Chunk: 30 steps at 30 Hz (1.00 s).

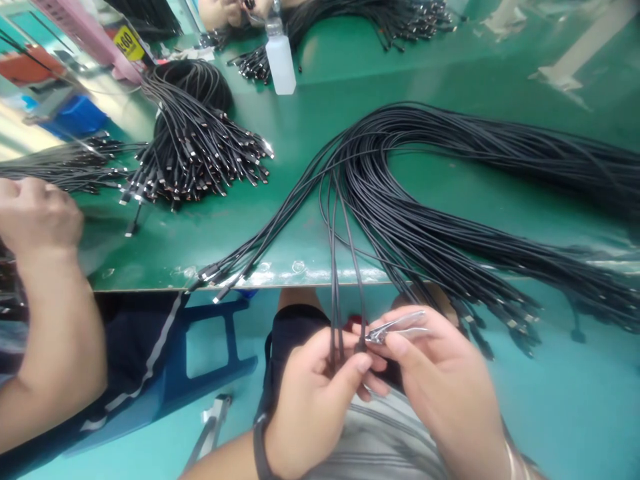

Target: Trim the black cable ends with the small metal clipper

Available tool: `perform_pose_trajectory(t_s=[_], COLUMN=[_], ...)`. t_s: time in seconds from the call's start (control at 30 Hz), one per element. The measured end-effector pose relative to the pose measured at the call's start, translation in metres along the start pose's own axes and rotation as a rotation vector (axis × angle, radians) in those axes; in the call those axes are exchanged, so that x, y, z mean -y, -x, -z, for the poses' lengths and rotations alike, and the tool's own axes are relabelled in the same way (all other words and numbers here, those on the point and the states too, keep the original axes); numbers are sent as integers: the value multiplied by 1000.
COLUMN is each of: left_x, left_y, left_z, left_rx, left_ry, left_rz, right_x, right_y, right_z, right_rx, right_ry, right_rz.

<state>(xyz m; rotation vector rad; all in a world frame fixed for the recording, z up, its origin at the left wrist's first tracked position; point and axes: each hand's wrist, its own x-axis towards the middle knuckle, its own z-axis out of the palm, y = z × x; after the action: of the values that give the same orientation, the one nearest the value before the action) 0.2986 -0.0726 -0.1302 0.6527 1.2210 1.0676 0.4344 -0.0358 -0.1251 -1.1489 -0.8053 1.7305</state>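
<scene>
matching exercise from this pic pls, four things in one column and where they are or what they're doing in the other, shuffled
Things:
1. left hand
2. right hand
3. white plastic bottle
4. blue plastic stool

Places and states:
a. standing on the green table
b. below the table's front edge
c. pinching a small shiny metal tool
d. holding a few black cables

Pairs: 1-d, 2-c, 3-a, 4-b
</scene>
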Motion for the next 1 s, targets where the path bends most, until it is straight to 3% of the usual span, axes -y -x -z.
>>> perform_pose_trajectory(t_s=[0.6,0.83,1.0], left_x=[-5,-3,-3], left_y=[2,-2,2], left_z=[0,4,7], left_rx=[-23,-63,40], left_ry=[-67,2,-42], left_rz=[29,211,160], right_x=[-3,-5,-10], right_y=[-1,-3,-4], right_z=[4,4,6], right_rx=[-90,-56,-7], right_ry=[138,62,-6], right_rz=[75,18,-53])
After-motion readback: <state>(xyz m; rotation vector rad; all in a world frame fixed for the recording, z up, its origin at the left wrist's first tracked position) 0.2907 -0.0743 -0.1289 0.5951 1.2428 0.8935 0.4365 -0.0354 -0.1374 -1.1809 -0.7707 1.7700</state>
